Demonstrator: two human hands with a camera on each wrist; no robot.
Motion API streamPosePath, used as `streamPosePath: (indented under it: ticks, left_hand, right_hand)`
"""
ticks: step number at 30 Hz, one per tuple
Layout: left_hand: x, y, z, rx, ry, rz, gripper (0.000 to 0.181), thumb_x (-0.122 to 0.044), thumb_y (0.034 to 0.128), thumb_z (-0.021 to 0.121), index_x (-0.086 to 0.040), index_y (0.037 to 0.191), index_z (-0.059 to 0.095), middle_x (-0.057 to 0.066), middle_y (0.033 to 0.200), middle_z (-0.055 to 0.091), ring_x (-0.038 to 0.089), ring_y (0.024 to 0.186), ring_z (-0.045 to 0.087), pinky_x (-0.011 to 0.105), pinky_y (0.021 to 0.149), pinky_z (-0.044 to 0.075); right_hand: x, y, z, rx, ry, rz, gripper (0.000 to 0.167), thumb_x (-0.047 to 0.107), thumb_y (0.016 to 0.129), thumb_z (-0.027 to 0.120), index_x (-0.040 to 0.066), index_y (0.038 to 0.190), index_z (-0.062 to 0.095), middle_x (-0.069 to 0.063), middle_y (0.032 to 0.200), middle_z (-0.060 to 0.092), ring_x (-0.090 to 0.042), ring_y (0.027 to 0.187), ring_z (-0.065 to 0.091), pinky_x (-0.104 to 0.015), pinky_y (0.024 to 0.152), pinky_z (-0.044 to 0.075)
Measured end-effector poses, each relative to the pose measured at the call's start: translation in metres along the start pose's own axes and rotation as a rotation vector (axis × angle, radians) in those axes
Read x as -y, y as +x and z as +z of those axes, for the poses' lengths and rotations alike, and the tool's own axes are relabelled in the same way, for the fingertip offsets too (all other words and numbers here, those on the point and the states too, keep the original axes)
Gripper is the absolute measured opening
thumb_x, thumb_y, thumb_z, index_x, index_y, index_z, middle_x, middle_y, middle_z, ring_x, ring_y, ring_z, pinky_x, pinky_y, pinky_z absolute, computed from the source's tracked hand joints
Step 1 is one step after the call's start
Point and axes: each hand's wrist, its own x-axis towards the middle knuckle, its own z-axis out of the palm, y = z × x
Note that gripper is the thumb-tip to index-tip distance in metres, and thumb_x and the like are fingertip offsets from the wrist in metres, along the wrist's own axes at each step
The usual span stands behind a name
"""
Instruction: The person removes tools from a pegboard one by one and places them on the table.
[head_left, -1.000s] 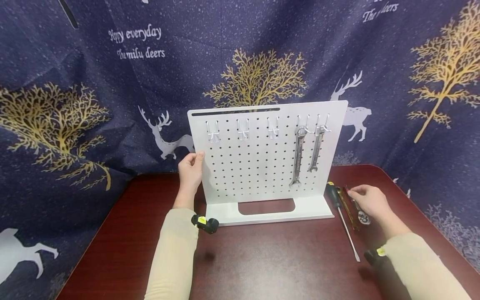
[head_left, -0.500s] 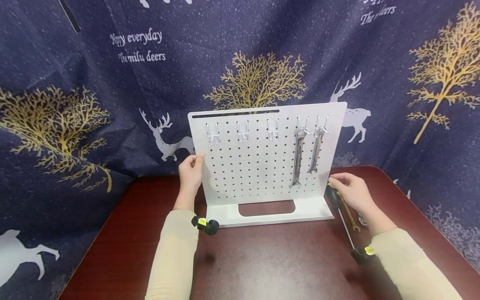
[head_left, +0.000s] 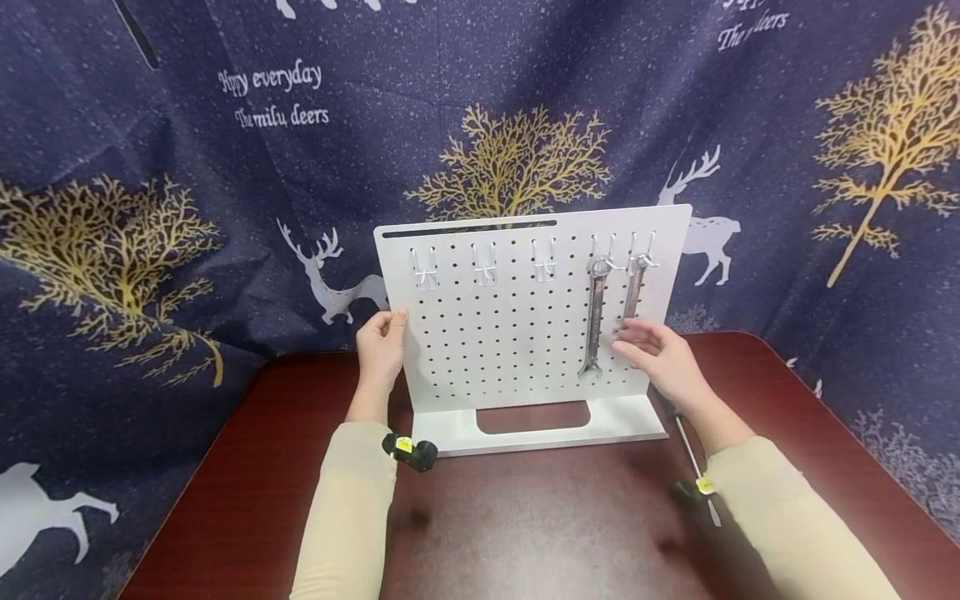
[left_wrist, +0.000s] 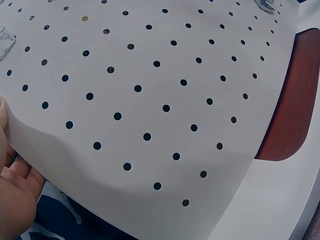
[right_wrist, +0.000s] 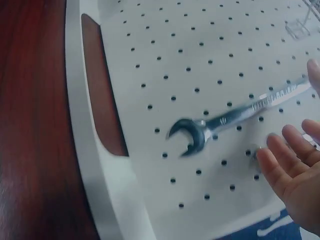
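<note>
Head view: a dark blue cloth (head_left: pixel 375 150) hangs behind the table, printed from left to right with gold trees and white deer, with white lettering higher up. The table (head_left: pixel 540 517) is a glossy red-brown, its back right corner rounded, and light glares off the middle toward the front. Towards its left edge, the left hand (head_left: pixel 381 346), in a cream sleeve (head_left: pixel 348 500), pinches the board's side, thumb in front and fingers behind. The pegboard (head_left: pixel 495 342) stands near the table's back edge: white, dotted with rows of round holes, slotted along the top left, its foot cut out so the red-brown shows through. Three hooks (head_left: pixel 426 277) sit across its upper left; farther right hang a longer wrench (head_left: pixel 596 321) and a shorter wrench (head_left: pixel 635 292), both shiny metal, ring ends up. The right hand (head_left: pixel 660 358) is beside them, covering the shorter one's lower end, fingers loose and slightly bent, grasping nothing; whether they touch metal I can't tell. A screwdriver (head_left: pixel 688 446) lies towards the table's right edge, partly hidden by the arm.
</note>
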Motion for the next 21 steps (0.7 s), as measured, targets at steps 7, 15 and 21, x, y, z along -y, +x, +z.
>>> streamPosePath:
  ticks: [7, 15, 21]
  left_hand:
    - [-0.003, -0.001, 0.0, -0.004, 0.004, -0.014, 0.032, -0.03, 0.091, 0.063, 0.001, 0.087, 0.066, -0.007, 0.061, 0.049, 0.01, 0.065, 0.046, 0.021, 0.057, 0.039]
    - [-0.002, -0.002, 0.0, -0.007, -0.008, -0.01, 0.031, -0.028, 0.0911, 0.063, 0.002, 0.087, 0.066, -0.006, 0.063, 0.053, 0.008, 0.065, 0.048, 0.02, 0.058, 0.04]
    - [-0.003, -0.002, 0.0, -0.008, -0.015, -0.003, 0.031, -0.028, 0.0912, 0.063, 0.003, 0.087, 0.066, -0.007, 0.062, 0.051, 0.008, 0.063, 0.048, 0.02, 0.058, 0.04]
  right_hand:
    - [0.008, 0.01, 0.014, 0.096, 0.039, 0.008, 0.066, 0.026, 0.091, 0.064, 0.008, 0.146, 0.031, -0.019, 0.141, 0.044, -0.022, 0.121, 0.052, -0.034, 0.1, 0.042]
    - [0.012, 0.016, 0.025, 0.158, 0.135, 0.06, 0.071, 0.021, 0.091, 0.063, 0.007, 0.148, 0.023, -0.021, 0.141, 0.039, -0.037, 0.129, 0.043, -0.041, 0.102, 0.041]
    - [0.016, 0.018, 0.03, 0.179, 0.167, 0.046, 0.064, 0.019, 0.094, 0.059, -0.001, 0.144, 0.025, -0.026, 0.14, 0.039, -0.028, 0.121, 0.049, -0.029, 0.092, 0.049]
